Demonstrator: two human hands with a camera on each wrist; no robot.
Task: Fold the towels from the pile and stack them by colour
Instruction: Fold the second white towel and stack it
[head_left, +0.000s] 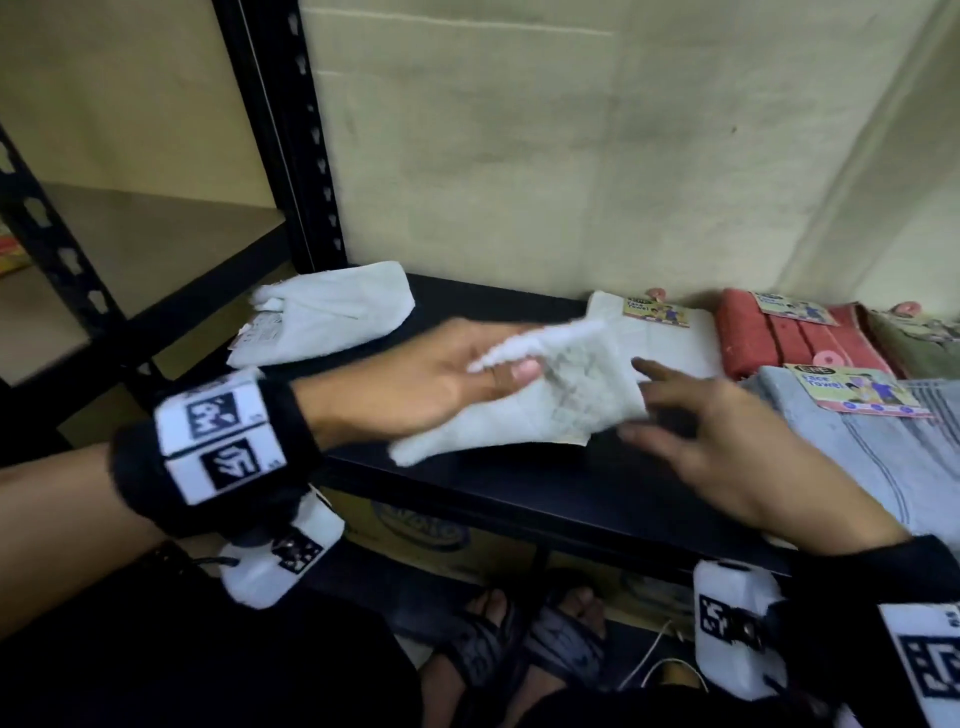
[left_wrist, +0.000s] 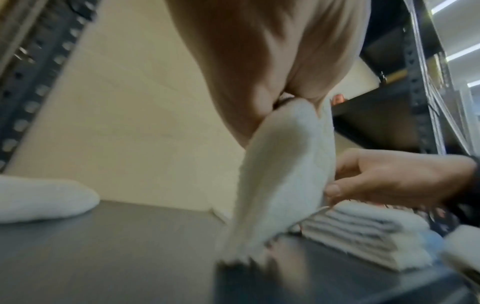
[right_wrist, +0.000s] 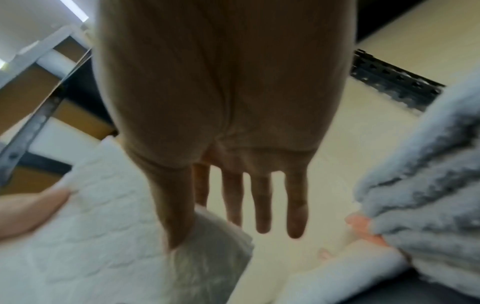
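Observation:
My left hand (head_left: 498, 371) grips a folded white towel (head_left: 566, 395) and holds it just above the black shelf (head_left: 519, 493); its lower end hangs down in the left wrist view, white towel (left_wrist: 280, 174). My right hand (head_left: 691, 421) is beside the towel's right edge with its fingers (right_wrist: 261, 205) straight and spread. The thumb lies against the white towel (right_wrist: 98, 226). A folded white towel (head_left: 332, 317) lies at the shelf's left. A flat white towel (head_left: 670, 338) lies behind the held one.
A red towel (head_left: 769, 332), a green towel (head_left: 914, 343) and a grey striped towel (head_left: 872, 447) with face-towel labels lie at the right of the shelf. A black upright post (head_left: 291, 130) stands at the back left. Cardboard boxes (head_left: 431, 530) sit under the shelf.

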